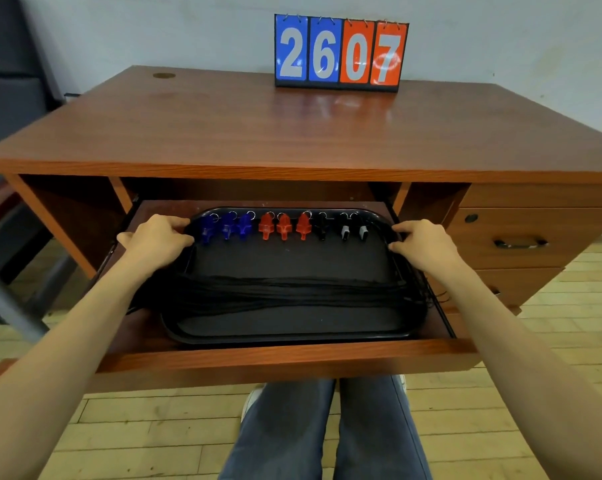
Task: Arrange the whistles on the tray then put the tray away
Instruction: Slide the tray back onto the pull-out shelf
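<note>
Nine whistles [282, 226] in one row along the far edge of the tray [292, 323], key rings on the far side. From left: three blues [226, 227], three reds [284, 226], three blacks [343, 229], two of the blacks with pale tips. Side by side, small gaps between. Black cords [292, 289] bunched in a loose band across the middle of the tray, spilling over both side rims. Tray flat on the pull-out shelf [292, 356] under the desk [258, 133], shelf out toward the legs [327, 427].

Left hand [157, 239] on the tray's left rim near the far corner, fingers and thumb curled on the rim and gripping it, just beside the blues. Right hand [425, 242] on the right rim near the far corner, fingers curled round it in the same way, fingertips near the last black. Both forearms bare, stretched straight ahead.

At the back of the desk, against the wall: flip scoreboard [341, 51], two blue cards and two orange, reading 2607. Round cable hole [163, 75] at the far left of the top. Drawers [521, 242] to the right of the shelf, dark handle on one. Pale wood floor [136, 427] below. Blue jeans on the legs, white shoe [252, 398] beside the left one.
</note>
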`<state>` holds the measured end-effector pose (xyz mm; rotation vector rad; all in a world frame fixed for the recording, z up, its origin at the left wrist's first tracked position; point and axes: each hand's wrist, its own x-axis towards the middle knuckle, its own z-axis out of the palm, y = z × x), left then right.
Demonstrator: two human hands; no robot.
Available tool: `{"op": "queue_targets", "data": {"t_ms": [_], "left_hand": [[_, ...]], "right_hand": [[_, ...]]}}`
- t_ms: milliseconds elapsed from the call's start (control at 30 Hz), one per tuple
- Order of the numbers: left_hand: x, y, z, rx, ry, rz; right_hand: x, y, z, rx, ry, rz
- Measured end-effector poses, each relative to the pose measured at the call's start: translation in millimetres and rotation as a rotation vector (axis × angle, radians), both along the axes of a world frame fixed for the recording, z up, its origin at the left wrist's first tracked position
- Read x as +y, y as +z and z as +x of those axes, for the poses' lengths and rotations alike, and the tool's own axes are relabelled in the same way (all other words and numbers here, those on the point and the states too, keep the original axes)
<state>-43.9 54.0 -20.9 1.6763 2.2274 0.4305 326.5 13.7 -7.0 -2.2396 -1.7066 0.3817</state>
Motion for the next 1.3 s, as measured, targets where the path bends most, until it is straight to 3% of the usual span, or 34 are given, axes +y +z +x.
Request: {"op": "queue_targets", "data": {"t_ms": [133, 200, 367, 567, 800, 933, 1100, 1300], "left_hand": [[-7.1, 7.2, 12.1, 0.238, -0.045, -0.021], [-22.9, 10.6, 30.7, 0.324, -0.087, 0.098], [-81.4, 9.1, 85.9, 0.204, -0.260, 0.496], [-142.2, -27.0, 114.2, 0.088, -0.337, 0.822], [-152.0, -58.6, 106.2, 0.160, -0.392, 1.198], [-138.5, -60.3, 107.3, 0.215, -0.495, 1.263], [-112.6, -59.7, 103.4, 0.298, -0.590, 1.267], [-71.2, -60.3, 103.4, 0.245, -0.665, 1.267]], "right_hand": [[-8.0, -1.4, -7.7, -0.138, 0.016, -0.039], [-17.3, -1.5, -17.8, -0.230, 0.031, 0.000], [-55.4, 2.3, -54.4, -0.208, 0.107, 0.156], [-99.3, -36.4, -96.0, -0.088, 0.085, 0.706], [-115.6, -76.3, -94.0, -0.133, 0.146, 1.042], [-110.1, -90.5, -87.1, -0.122, 0.208, 1.135], [-95.0, -102.4, -82.7, -0.054, 0.231, 1.091], [-59.0, -105.1, -82.7, -0.054, 0.191, 1.073]]}}
